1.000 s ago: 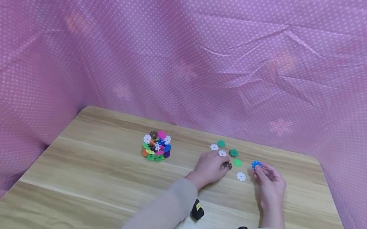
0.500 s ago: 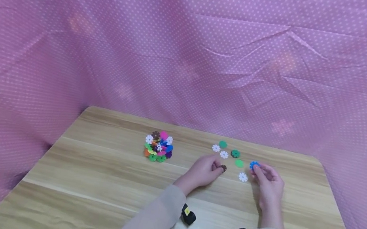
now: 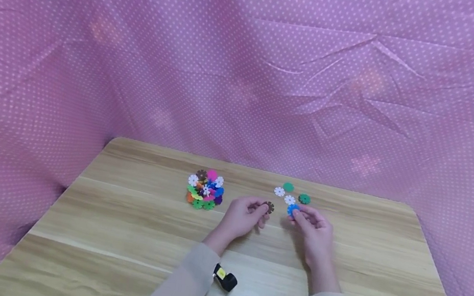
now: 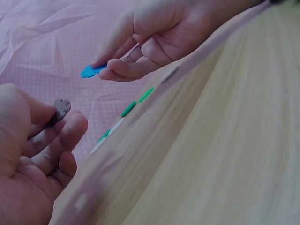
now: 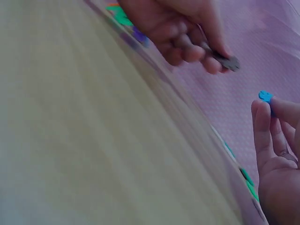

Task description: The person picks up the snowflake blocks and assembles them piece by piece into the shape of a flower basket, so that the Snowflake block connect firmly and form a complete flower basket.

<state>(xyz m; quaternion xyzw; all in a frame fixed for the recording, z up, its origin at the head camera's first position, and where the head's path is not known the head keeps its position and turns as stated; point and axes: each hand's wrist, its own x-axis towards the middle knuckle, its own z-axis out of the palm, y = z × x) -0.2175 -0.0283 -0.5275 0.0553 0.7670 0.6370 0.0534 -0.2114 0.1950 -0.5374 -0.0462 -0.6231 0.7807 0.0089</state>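
Between thumb and fingers my left hand [image 3: 242,216] pinches a brown notched disc [image 3: 270,207], held above the table. To its right, my right hand [image 3: 316,235] pinches a blue notched disc [image 3: 293,209] by its edge. The two discs are a short gap apart, as the left wrist view confirms with the brown disc [image 4: 62,108] lower and the blue disc [image 4: 91,71] higher. In the right wrist view the blue disc [image 5: 265,96] stands up from the fingertips and the brown disc [image 5: 229,63] pokes out past the left hand's thumb.
Left of the hands sits a cluster of joined colourful discs [image 3: 204,190]. Behind them lie loose white discs [image 3: 279,191] and green discs [image 3: 304,199] on the wooden table [image 3: 134,235]. A pink dotted cloth [image 3: 249,67] hangs around the table.
My left hand has lifted the brown disc off the table and drawn it leftward. My right hand has moved left with the blue disc, covering some loose discs.
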